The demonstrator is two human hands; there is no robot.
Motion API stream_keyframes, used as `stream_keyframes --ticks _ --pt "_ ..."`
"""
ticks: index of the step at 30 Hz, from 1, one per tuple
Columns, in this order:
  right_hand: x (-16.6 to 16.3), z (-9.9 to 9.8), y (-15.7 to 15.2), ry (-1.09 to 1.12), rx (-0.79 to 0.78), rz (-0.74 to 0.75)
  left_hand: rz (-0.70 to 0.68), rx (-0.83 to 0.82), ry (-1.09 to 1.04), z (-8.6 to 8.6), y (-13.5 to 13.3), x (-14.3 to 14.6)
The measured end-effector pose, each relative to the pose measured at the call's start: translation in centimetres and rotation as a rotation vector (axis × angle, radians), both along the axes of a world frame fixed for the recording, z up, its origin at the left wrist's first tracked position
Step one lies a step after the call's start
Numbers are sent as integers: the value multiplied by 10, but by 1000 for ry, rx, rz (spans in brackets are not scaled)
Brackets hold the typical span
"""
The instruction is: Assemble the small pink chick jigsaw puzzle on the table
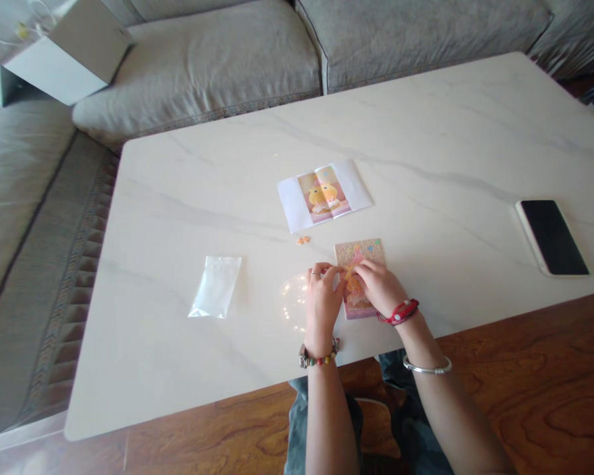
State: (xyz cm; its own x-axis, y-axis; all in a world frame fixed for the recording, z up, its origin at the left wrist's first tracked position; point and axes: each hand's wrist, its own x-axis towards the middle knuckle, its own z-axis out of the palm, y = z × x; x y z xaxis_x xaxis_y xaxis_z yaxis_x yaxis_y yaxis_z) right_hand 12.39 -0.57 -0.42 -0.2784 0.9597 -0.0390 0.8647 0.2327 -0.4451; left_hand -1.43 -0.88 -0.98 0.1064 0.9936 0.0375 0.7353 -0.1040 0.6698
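Note:
A small jigsaw puzzle (359, 249) with a pink and yellow picture lies flat near the table's front edge. At its left edge is my left hand (323, 297), fingers bent and closed, fingertips close to those of the other hand. Over the puzzle's middle, my right hand (380, 285) has its fingers pressed together and pointing down at the surface. Whatever is between the fingertips is too small to make out. Several loose orange puzzle pieces (303, 241) lie just beyond my left hand. Behind them rests a creased paper sheet (291, 203) printed with a yellow cartoon figure.
On the left of the white marble-patterned table (168, 356) lies a clear plastic bag (216, 287). A phone (553, 237) lies far to the right. A grey sofa (218, 59) borders the back and left sides, with a white box (69, 53) on it.

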Motion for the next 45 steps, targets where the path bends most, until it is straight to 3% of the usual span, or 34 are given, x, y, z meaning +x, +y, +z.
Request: stream_keyframes --ticks 12,22,28,34,38,40,42,45 --pt "3 -8 -9 163 88 -51 -2 1 16 2 0 1" --pt "-3 3 -28 -63 79 -11 33 3 53 3 -2 9" --pt "15 -2 -26 104 136 -28 31 10 54 3 -1 8" --pt "21 -3 -26 119 136 -7 25 22 43 5 -2 10" --pt "21 -2 -22 237 186 -128 -6 83 -28 6 4 7" --pt "26 -1 -19 314 248 -254 69 144 -37 2 13 -1" --pt "33 0 -17 362 299 -356 238 174 10 -4 24 -12" --pt "44 1 -16 394 324 -421 363 155 134 -15 39 -28"
